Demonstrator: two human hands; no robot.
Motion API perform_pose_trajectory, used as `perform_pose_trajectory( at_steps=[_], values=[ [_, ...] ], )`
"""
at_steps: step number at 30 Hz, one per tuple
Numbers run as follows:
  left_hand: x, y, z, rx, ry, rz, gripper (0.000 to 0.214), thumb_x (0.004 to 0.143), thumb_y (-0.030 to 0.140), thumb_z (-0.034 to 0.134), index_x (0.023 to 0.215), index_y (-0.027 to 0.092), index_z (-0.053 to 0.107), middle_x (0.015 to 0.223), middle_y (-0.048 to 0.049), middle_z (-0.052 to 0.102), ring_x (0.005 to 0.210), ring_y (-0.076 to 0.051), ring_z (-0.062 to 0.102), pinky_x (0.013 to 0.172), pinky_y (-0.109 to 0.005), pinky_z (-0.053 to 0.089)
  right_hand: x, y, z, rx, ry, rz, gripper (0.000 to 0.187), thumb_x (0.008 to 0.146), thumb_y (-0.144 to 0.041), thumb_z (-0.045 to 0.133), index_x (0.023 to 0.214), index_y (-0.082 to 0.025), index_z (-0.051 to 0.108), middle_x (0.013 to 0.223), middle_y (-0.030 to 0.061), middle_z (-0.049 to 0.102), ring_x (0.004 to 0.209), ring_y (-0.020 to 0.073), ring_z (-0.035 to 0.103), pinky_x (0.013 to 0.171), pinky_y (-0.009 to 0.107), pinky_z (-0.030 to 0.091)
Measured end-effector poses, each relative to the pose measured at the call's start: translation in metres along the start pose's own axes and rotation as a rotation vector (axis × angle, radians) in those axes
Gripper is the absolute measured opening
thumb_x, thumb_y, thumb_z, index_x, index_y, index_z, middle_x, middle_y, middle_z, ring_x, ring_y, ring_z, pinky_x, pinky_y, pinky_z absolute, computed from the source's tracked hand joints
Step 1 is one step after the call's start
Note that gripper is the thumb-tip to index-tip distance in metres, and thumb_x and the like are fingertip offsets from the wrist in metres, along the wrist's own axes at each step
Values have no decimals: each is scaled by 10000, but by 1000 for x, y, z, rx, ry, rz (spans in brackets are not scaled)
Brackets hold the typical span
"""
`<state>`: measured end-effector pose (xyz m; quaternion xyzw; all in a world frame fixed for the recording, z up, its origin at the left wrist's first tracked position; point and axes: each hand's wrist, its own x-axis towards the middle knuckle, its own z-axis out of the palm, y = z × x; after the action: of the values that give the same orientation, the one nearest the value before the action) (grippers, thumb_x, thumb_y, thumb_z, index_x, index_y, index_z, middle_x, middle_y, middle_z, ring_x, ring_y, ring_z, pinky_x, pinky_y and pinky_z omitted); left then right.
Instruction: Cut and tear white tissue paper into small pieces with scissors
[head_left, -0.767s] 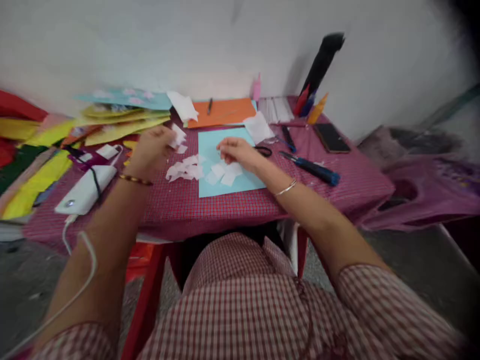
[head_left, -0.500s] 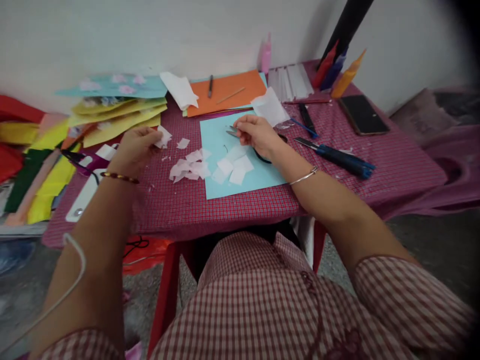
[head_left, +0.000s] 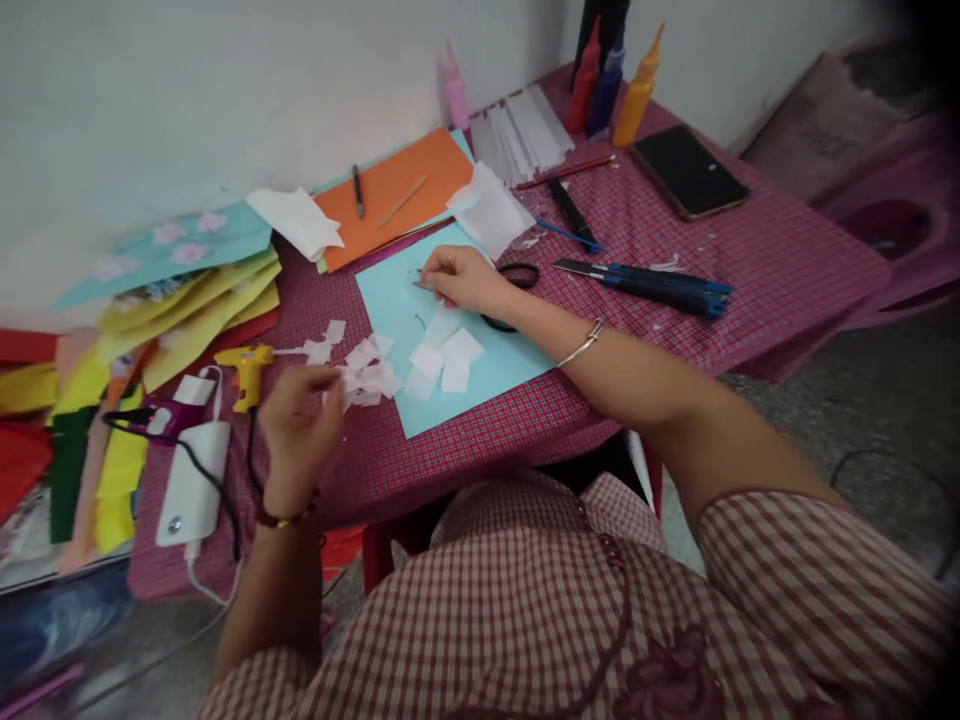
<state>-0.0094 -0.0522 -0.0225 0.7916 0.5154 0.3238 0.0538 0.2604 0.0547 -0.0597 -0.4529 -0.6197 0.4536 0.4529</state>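
Scraps straddle the edge of the blue sheet

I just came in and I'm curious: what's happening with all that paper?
The person's right hand is at black-handled scissors over a blue sheet; its grip is unclear. White paper pieces lie on that sheet and on the cloth beside it. The left hand is curled near a yellow glue gun; I can't tell if it holds anything.
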Motion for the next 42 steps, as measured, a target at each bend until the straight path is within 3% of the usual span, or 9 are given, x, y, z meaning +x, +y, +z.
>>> perform_pose_trajectory(
  at_steps=[3,5,11,15,19,26,33,38,42],
  values=[
    [-7,31,25,124,-279,245,185,883,215,559,1035,189,662,1062,-91,692,995,-220,639,906,-387,507,-4,5,1,-81,-51,-53,91,876,-89,509,842,-129,584,642,-9,587,527,89,525,553,227,408],
    [-5,46,39,219,-371,230,237,897,244,537,1087,181,665,1107,-115,690,1033,-246,632,932,-413,496,-8,6,-1,-183,-84,-134,107,863,-93,505,854,-124,607,707,14,623,634,119,561,639,252,414],
    [17,62,61,81,-146,-374,249,809,381,610,895,159,681,812,-57,687,705,-173,609,669,-315,486,-22,2,-5,-360,-173,-263,177,867,-120,487,892,-128,662,879,62,681,830,178,571,763,302,370],
    [31,60,74,-25,-287,-542,202,664,326,692,770,159,650,632,2,583,574,-134,502,537,-269,380,-31,-2,-2,-360,-256,-221,184,885,-134,485,920,-131,666,900,71,692,852,185,582,746,305,357],
    [37,60,74,-21,-340,-494,148,684,304,638,655,178,565,611,11,545,567,-127,470,543,-269,367,-36,-7,1,-340,-285,-224,188,886,-142,476,921,-142,661,898,70,698,837,188,586,721,308,345],
    [47,44,43,-15,-357,-321,163,766,351,592,775,190,571,708,-1,570,654,-152,529,624,-282,405,-36,-12,-7,-290,-165,-218,126,851,-139,502,842,-157,626,863,59,674,803,176,576,726,310,381],
    [50,23,57,58,-539,-196,205,697,386,677,740,202,597,690,-16,592,607,-173,509,562,-291,326,-30,-16,0,2,-326,163,88,871,-148,469,887,-176,551,697,28,633,550,126,565,543,269,454],
    [41,21,72,-115,-487,-201,139,741,278,567,631,209,519,634,0,534,589,-165,480,577,-301,324,-15,-24,12,-321,-484,106,92,840,-97,513,819,-160,577,601,-5,601,539,108,530,570,251,424],
    [38,21,69,-244,-286,-227,160,772,272,555,640,208,492,668,-2,534,645,-165,508,630,-304,372,-12,-23,14,-176,-464,176,150,941,-249,493,850,-152,563,694,-5,597,575,96,546,566,231,430]
  ],
)
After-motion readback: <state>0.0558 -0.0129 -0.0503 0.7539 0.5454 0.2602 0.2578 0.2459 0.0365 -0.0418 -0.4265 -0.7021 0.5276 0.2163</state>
